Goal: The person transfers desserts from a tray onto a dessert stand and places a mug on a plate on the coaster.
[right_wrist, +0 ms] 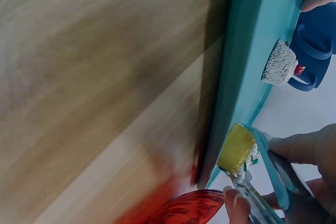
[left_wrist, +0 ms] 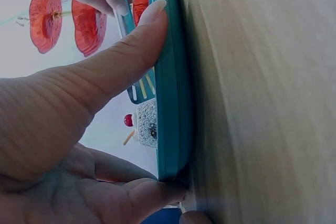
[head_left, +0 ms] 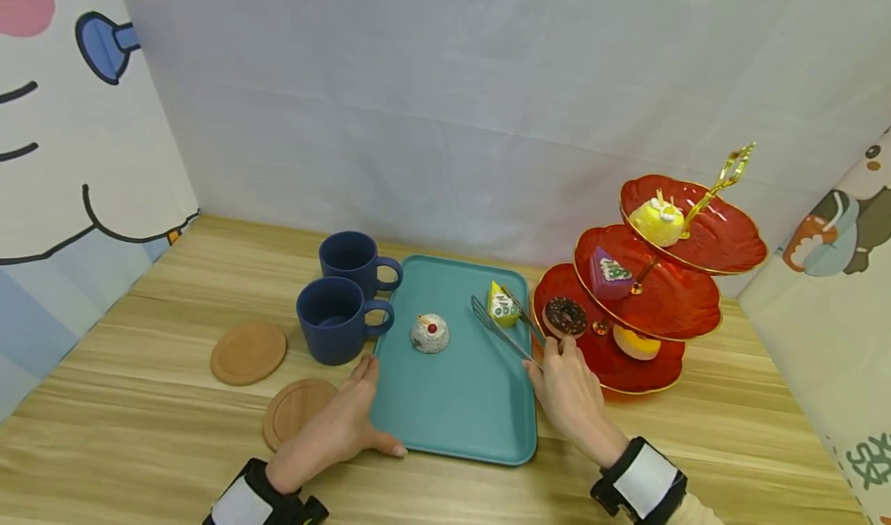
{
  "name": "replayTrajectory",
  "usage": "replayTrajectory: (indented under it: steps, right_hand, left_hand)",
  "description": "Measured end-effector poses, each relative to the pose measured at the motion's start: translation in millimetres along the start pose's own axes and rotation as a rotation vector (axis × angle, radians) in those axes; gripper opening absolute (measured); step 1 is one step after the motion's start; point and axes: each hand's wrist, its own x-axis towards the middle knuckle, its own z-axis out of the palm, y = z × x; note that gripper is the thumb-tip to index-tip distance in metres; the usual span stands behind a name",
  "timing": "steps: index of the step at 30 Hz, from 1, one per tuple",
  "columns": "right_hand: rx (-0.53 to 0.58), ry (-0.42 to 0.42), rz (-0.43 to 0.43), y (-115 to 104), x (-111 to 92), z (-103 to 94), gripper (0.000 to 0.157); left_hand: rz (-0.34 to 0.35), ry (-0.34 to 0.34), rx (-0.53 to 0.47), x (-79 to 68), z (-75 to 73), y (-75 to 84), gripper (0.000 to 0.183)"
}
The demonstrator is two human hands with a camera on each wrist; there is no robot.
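Note:
My right hand (head_left: 569, 390) holds a pair of metal tongs (head_left: 511, 341) over the right side of the teal tray (head_left: 459, 409). The tongs' two arms stand spread, with a yellow cake slice (head_left: 504, 308) at their far ends; one arm is right beside it, the other apart to the left. White icing and green bits top the slice, also seen in the right wrist view. At the tray's near left corner, my left hand (head_left: 341, 421) touches the edges, thumb on the rim in the left wrist view. A white speckled cupcake (head_left: 429, 333) with a red cherry sits on the tray.
Two dark blue mugs (head_left: 330, 332) stand left of the tray, near two round wooden coasters (head_left: 248, 352). At right rises a red three-tier stand (head_left: 678, 308) bearing a chocolate donut (head_left: 564, 317), a purple cake slice (head_left: 609, 273), a yellow-topped pastry (head_left: 636, 344) and a yellow cake (head_left: 657, 220).

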Motion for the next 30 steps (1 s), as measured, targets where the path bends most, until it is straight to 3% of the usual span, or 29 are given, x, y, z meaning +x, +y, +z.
replayTrajectory:
  steps: [23, 30]
  right_hand:
    - [0.035, -0.026, -0.042, 7, -2, -5.7, 0.036]
    - [0.056, -0.025, -0.056, 5, -7, -15.9, 0.038]
  left_hand:
    - [-0.004, -0.005, -0.002, -1.0, -0.6, 0.1, 0.124]
    - [-0.013, -0.013, -0.008, -0.9, -1.3, 0.7, 0.124]
